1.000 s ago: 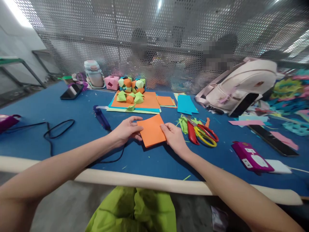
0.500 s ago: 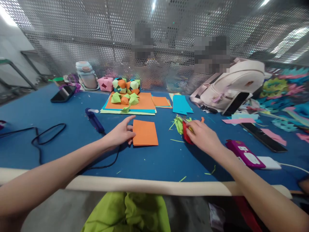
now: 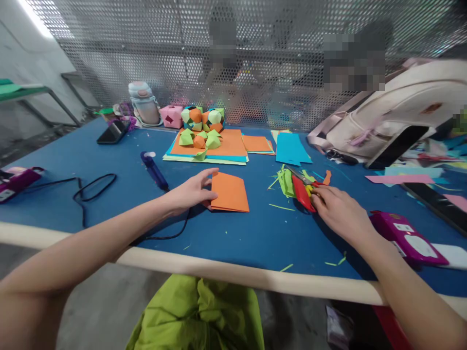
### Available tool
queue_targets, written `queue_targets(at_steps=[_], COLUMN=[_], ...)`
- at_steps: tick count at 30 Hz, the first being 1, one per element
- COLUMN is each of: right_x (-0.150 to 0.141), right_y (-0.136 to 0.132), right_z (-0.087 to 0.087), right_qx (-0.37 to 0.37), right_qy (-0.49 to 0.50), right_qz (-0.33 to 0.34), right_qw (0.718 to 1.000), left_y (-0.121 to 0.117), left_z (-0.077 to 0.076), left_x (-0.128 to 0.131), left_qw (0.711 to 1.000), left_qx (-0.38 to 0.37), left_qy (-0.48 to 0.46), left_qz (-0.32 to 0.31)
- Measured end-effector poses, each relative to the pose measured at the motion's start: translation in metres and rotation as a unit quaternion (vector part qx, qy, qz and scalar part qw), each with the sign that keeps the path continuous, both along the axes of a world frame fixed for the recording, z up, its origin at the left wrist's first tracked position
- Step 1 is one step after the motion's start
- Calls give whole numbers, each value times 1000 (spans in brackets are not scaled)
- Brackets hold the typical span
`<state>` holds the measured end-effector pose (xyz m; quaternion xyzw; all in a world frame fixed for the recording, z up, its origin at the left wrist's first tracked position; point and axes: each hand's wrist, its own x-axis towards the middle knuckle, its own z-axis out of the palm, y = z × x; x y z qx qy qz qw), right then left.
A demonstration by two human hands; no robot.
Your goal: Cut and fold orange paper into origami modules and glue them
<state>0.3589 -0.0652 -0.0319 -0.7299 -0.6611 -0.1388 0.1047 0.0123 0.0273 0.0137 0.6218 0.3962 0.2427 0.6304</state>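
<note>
My left hand (image 3: pixel 197 191) pinches the left edge of a folded orange paper (image 3: pixel 230 193), thumb on top and fingers at the edge. The paper bows up slightly from the blue table. To the right, my right hand (image 3: pixel 337 209) is closed at the handles of a pair of scissors (image 3: pixel 302 192) with red and yellow grips. The blades point away to the upper left, over light green paper scraps (image 3: pixel 285 182). Some of my right fingertips are hidden behind the hand. A small orange scrap (image 3: pixel 327 178) lies just beyond it.
Behind the papers stand folded paper balls (image 3: pixel 203 119) and a stack of coloured sheets (image 3: pixel 233 141). A dark blue glue gun (image 3: pixel 153 170) with its cord lies left. Blue sheets (image 3: pixel 292 148), a backpack (image 3: pixel 397 116) and a purple device (image 3: pixel 406 238) are on the right.
My left hand has closed on the orange paper's edge, which now bows upward. My right hand has tilted the scissors, so the blades show more. The view has shifted.
</note>
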Motion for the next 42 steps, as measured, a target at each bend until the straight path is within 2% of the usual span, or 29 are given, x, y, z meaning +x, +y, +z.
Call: queue_targets(at_steps=[3, 5, 6, 7, 8, 10, 12, 14, 16, 19, 23, 30, 34, 36, 37, 39, 41, 42], right_x=[-9, -26, -37, -49, -61, -85, -104, -117, -125, -129, -128, -129, -124, -113, -105, -87, -68, -60], right_y=[-6, -9, -9, -8, -6, 0, 8, 14, 18, 18, 15, 13, 10, 8, 6, 4, 1, -1], right_z=[12, 24, 30, 35, 39, 42, 40, 37, 35, 34, 35, 31, 31, 33, 34, 36, 36, 35], right_qx=[98, 165, 163, 137, 93, 6, -107, -203, -240, -222, -230, -260, -292, -288, -268, -195, -92, -47], right_qy=[72, 152, 214, 298, 399, 571, 655, 679, 684, 696, 714, 733, 717, 685, 656, 551, 379, 283], right_qz=[34, 66, 81, 77, 70, 67, 55, 62, 77, 76, 60, 41, 32, 33, 35, 44, 61, 68], right_qw=[992, 972, 960, 942, 910, 818, 746, 703, 685, 679, 659, 627, 632, 669, 705, 810, 919, 955], left_y=[-2, -5, -7, -9, -11, -15, -19, -21, -21, -20, -19, -22, -22, -20, -19, -17, -15, -15], left_z=[-2, -2, -1, 0, 0, 2, 3, 4, 5, 6, 1, -2, -3, -4, -5, -6, -6, -7], left_x=[1, 3, 4, 5, 6, 7, 7, 6, 5, 4, 5, 8, 5, 3, 3, 3, 4, 4], left_qw=[999, 997, 996, 994, 993, 991, 990, 988, 989, 990, 988, 991, 993, 995, 996, 998, 998, 998], left_qx=[35, 74, 89, 99, 105, 113, 117, 108, 85, 17, -94, -110, -101, -88, -81, -62, -40, -27], left_qy=[-5, -15, -25, -35, -45, -64, -83, -105, -124, -138, -120, -72, -43, -22, -11, 14, 39, 50], left_qz=[5, 12, 13, 11, 8, -2, -12, -18, 1, 36, 4, 26, 30, 28, 25, 20, 16, 14])
